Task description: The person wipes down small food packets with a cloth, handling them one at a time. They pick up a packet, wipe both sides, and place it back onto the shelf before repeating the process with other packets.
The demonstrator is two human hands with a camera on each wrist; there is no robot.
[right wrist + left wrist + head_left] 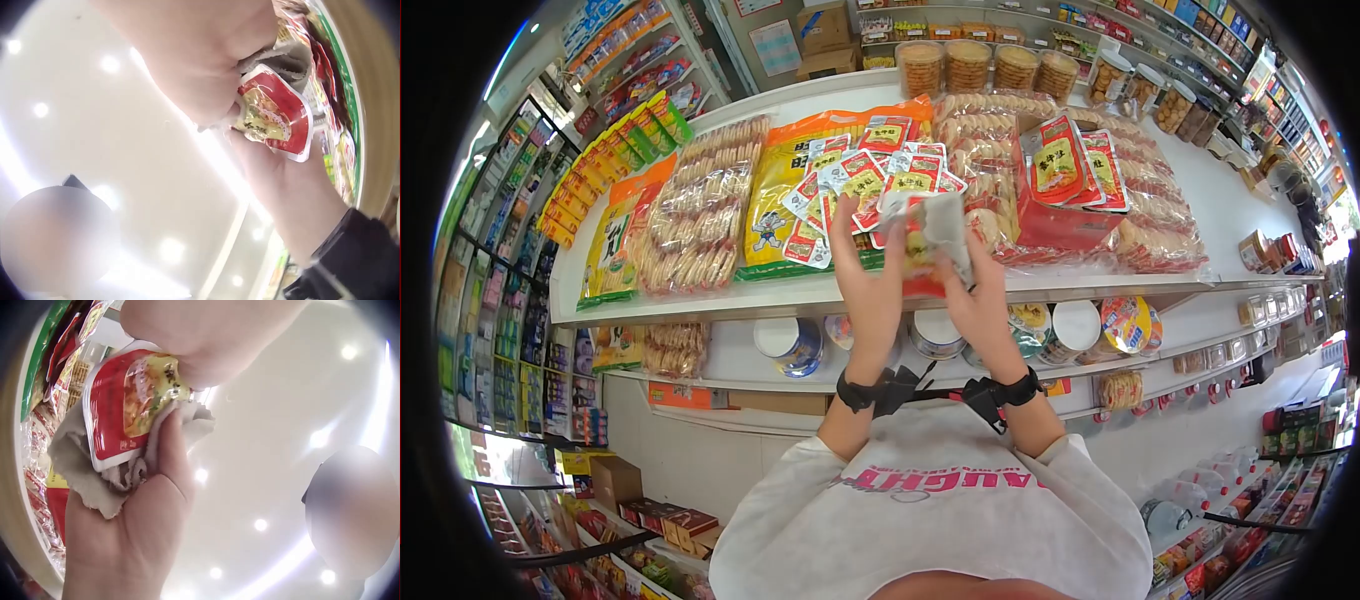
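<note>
A small red-and-white snack packet (922, 262) with a food picture is between my two hands over the shelf's front edge. My left hand (868, 300) pinches the packet (275, 115) at one end, as the right wrist view shows. In my right hand (983, 318) is a crumpled grey cloth (100, 462), held around the back of the packet, with the thumb along its front. Just beyond the hands lies a loose pile of similar packets (865, 185) on a yellow-and-orange bag (770, 215). To the right, a red box (1065, 228) holds several upright packets (1055, 160).
Plastic-wrapped stacks of round crackers (705, 205) lie on both sides along the white shelf (730, 300). Clear jars of biscuits (968, 65) line the back. On the lower shelf stand tubs (788, 345) and bowl-shaped containers (1125, 325). Shelving with goods (510, 290) stands at left.
</note>
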